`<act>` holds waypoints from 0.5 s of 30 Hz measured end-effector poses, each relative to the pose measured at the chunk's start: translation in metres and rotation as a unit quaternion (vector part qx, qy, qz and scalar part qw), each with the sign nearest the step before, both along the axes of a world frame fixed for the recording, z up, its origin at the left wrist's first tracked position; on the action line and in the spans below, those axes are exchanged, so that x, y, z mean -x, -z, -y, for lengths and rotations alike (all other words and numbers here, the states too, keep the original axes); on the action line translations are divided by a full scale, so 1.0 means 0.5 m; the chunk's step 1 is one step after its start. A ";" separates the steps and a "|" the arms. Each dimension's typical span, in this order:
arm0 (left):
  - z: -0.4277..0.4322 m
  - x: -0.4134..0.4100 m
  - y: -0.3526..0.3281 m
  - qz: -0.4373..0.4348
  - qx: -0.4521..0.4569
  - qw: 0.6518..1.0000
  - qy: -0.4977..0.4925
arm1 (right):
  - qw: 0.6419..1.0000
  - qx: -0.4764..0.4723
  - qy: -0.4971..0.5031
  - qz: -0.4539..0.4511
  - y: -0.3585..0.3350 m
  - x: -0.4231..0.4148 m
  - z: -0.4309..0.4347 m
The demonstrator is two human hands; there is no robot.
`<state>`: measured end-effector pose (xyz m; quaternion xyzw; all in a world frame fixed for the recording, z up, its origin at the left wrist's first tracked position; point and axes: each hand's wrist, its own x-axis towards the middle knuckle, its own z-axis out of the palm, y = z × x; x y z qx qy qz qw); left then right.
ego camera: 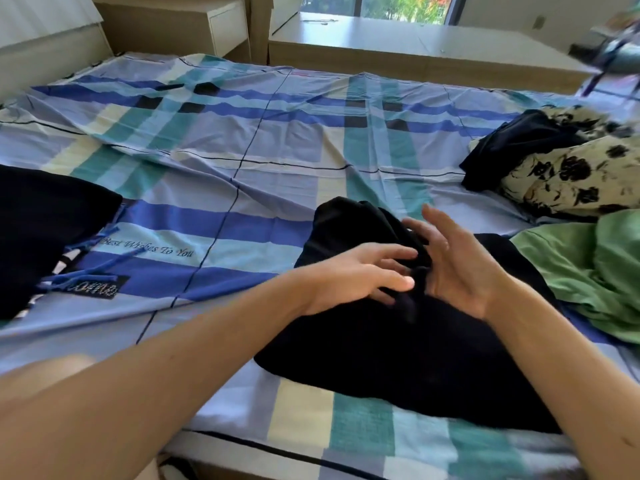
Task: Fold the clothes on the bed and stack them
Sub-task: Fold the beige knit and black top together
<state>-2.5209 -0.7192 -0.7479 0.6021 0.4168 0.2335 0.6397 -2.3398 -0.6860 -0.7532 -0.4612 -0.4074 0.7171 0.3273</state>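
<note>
Black garment [381, 348] bunches between left hand [353, 275] and right hand [460, 268], all fingers [437, 220] spread, released.

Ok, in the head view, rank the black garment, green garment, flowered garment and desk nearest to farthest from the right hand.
1. black garment, under the right hand
2. green garment, to its right
3. flowered garment, farther back right
4. desk, by the window

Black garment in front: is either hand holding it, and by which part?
Cannot tell for sure. The right hand is open beside a raised bunch near the middle of the black garment; the left hand touches that bunch, its grip unclear.
</note>
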 end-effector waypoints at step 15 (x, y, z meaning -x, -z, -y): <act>-0.011 0.009 0.098 -0.507 -0.324 0.795 0.083 | 0.832 -0.204 0.055 0.513 0.018 -0.068 0.013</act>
